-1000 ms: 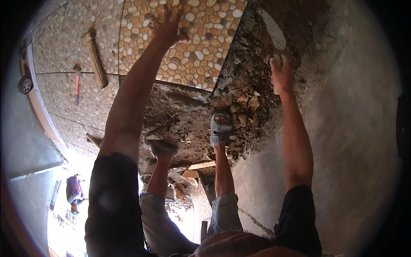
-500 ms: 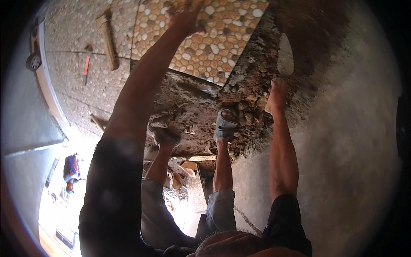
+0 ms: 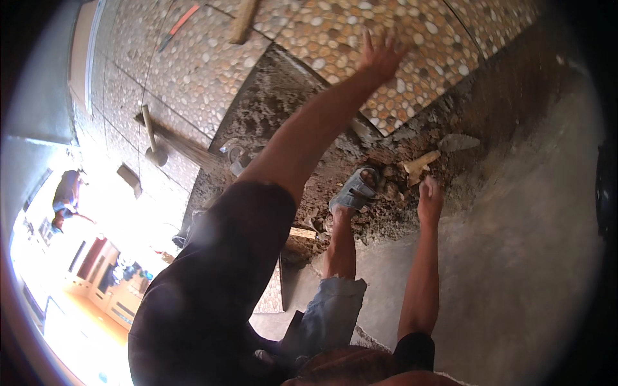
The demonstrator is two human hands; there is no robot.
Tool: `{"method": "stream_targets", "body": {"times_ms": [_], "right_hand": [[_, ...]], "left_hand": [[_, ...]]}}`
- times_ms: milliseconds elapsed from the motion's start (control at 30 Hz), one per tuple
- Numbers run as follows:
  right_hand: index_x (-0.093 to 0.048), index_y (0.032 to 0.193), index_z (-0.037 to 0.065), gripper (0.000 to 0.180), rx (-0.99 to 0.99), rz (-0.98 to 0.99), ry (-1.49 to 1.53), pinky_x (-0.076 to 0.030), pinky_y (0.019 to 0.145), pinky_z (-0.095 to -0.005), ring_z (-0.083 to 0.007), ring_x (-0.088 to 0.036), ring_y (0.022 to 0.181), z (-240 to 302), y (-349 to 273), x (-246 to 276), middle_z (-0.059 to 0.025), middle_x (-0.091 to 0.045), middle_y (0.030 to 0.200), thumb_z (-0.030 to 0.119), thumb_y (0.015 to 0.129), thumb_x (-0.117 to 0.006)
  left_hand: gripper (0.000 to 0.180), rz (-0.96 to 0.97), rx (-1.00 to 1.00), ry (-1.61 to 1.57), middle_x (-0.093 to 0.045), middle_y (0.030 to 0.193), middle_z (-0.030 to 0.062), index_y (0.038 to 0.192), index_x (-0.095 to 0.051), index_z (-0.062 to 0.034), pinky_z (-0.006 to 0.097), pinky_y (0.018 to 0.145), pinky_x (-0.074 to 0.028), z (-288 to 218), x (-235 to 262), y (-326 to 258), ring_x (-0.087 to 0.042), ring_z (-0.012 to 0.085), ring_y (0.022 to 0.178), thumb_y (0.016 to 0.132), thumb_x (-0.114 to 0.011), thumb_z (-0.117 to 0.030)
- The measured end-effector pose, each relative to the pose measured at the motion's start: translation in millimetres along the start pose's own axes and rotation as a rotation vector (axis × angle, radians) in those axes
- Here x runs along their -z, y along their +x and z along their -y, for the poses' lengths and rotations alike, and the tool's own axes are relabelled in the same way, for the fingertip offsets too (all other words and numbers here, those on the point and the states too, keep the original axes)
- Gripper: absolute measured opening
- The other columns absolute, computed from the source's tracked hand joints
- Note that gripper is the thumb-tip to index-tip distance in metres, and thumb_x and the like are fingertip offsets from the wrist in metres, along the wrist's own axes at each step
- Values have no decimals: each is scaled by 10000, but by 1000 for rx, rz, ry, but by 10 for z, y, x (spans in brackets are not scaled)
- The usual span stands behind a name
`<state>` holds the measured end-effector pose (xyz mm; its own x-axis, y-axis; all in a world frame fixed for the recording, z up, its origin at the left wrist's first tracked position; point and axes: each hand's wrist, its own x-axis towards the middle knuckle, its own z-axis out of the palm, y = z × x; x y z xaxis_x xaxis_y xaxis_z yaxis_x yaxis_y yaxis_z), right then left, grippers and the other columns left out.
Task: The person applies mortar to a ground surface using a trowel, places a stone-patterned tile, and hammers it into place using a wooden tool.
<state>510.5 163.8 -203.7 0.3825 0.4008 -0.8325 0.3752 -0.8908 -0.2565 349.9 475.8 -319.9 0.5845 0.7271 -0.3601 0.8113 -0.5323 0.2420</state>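
Observation:
My left hand (image 3: 384, 59) is spread over the pebble-patterned tile (image 3: 315, 55), fingers apart; whether the palm presses on it I cannot tell. Along the tile's near edge runs a strip of dark soil and rubble (image 3: 393, 183). A trowel lies there, its grey blade (image 3: 458, 142) pointing right and its pale wooden handle (image 3: 421, 164) toward me. Just short of that handle is my right hand (image 3: 430, 201), its fingers loosely bent and apparently holding nothing.
My sandalled foot (image 3: 354, 191) stands in the rubble. On the tiles to the left are a mallet (image 3: 156, 156), a wooden piece (image 3: 244, 20) and a red-and-black tool (image 3: 179, 27). Smooth concrete (image 3: 502, 257) spreads to the right. Another person (image 3: 67, 196) is far left.
My right hand has let go of the trowel, which now lies on the rubble. My left hand has moved right and nearer across the tile. The view has turned.

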Motion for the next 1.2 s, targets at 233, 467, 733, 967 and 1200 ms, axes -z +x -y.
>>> {"method": "stream_targets", "body": {"times_ms": [233, 467, 733, 967, 1200], "right_hand": [[-362, 1409, 37, 572, 192, -132, -294, -305, 1099, -465, -357, -329, 1336, 659, -416, -208, -198, -346, 1442, 345, 947, -503], [-420, 1363, 28, 539, 541, -323, -532, -364, 1046, -455, -383, -424, 1260, 2157, 868, -334, -224, -452, 1355, 262, 901, -572], [-512, 1256, -19, 439, 1219, -7, -215, -430, 983, -408, -336, -527, 1156, 3862, 1268, -1433, -219, -533, 1254, 249, 914, -575], [-484, 1270, -52, 501, 1079, 225, 292, -503, 875, -394, -320, -578, 1109, 3895, 1061, -1597, -256, -534, 1256, 304, 925, -560], [-353, 1344, -77, 733, 998, 538, 981, -487, 880, -388, -297, -544, 1136, 3616, 751, -1308, -261, -493, 1275, 417, 873, -620]], "left_hand": [[656, 248, 5, -445, -209, 1516, 187, 1468, -251, -184, 495, 1153, -159, 470, 458, -2104, -193, 317, 1418, 909, -569, -316], [646, -102, 87, -431, -376, 1419, 192, 1406, -336, -168, 482, 1028, -349, 1432, 481, -2126, -424, 383, 1252, 849, -633, -306], [615, -496, 461, -232, -573, 1098, 222, 1178, -480, -21, 495, 813, -473, 3077, 494, -831, -572, 414, 982, 757, -728, -395], [401, -442, 354, -357, -579, 1004, 263, 1050, -494, 36, 499, 775, -456, 3339, 578, -666, -575, 444, 886, 828, -601, -280], [342, -450, 60, -596, -561, 846, 164, 1117, -488, 23, 382, 661, -456, 1888, 1354, -1504, -547, 260, 712, 880, -563, -212]]}}
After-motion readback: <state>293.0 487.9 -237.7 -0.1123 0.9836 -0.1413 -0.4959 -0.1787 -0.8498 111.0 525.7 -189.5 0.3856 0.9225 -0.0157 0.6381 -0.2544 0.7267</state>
